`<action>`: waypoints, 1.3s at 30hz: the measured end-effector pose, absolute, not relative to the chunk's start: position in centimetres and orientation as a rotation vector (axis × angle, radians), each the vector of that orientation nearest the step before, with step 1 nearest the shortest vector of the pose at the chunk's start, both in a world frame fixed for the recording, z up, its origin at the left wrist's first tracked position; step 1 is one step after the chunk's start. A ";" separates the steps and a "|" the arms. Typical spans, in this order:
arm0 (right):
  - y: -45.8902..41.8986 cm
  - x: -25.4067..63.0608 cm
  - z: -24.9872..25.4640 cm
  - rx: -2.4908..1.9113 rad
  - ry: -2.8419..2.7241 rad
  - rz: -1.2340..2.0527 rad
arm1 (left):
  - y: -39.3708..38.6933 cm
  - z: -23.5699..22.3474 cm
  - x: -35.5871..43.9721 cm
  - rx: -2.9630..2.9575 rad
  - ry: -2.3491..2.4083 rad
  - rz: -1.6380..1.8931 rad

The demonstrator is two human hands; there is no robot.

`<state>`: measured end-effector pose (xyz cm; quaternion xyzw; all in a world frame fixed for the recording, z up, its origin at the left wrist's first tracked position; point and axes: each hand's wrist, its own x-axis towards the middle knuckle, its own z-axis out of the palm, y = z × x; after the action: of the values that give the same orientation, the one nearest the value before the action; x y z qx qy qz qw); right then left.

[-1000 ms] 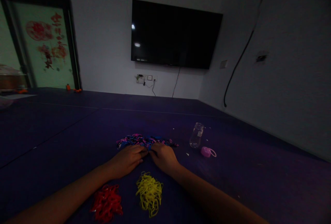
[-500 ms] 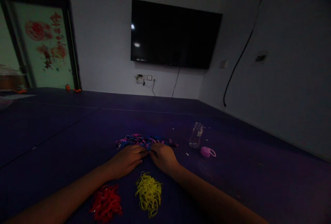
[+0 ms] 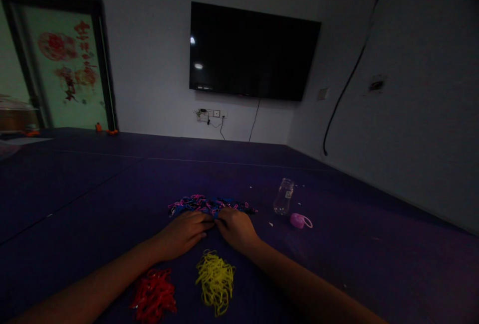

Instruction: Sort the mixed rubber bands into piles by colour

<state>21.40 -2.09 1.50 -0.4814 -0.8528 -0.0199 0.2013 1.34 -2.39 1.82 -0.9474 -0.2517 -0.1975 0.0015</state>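
A mixed pile of pink, blue and dark rubber bands (image 3: 198, 203) lies spread on the purple surface in front of me. At its near edge my left hand (image 3: 187, 232) rests with its fingers bent inward, the tips against the bands. My right hand (image 3: 236, 227) is curled beside it, thumb and fingers drawn together, its tips almost meeting the left ones. What the fingertips hold is too dark and small to make out. Closer to me are a heap of red rubber bands (image 3: 154, 295), by my left forearm, and a heap of yellow ones (image 3: 216, 281) between my arms.
To the right stand a clear bottle (image 3: 283, 198) without its cap and a pink cap with a loop (image 3: 298, 221). Small white scraps (image 3: 271, 224) dot the purple surface (image 3: 112, 189). A television (image 3: 254, 52) hangs on the far wall, and a black cable (image 3: 346, 87) runs down the right wall.
The view has tilted up very slightly. Both hands keep practically the same place at the mixed pile, and the heaps, bottle and cap have not moved.
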 end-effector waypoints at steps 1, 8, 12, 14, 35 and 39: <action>-2.1 21.4 1.5 -1.347 -2.384 -0.051 | -2.4 1.8 1.4 -2.970 -0.792 -0.618; -1.7 21.5 1.1 -1.356 -2.363 -0.041 | -2.3 1.6 1.3 -2.972 -0.782 -0.619; -1.6 21.6 1.0 -1.377 -2.355 -0.040 | -2.1 1.3 1.3 -2.924 -0.812 -0.630; -1.7 21.6 1.0 -1.385 -2.341 -0.044 | -2.1 1.2 1.2 -2.875 -0.848 -0.663; -1.9 21.7 1.4 -1.276 -2.372 -0.026 | -1.5 0.8 0.6 -2.365 -1.536 -0.842; -1.9 21.8 1.3 -1.246 -2.353 -0.026 | -1.3 0.7 0.6 -2.386 -1.544 -0.858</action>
<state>21.79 -1.87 1.33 -0.4547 -0.8584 -0.0093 0.2372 0.55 -1.26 0.66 -0.8007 -0.5181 -0.2880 0.0866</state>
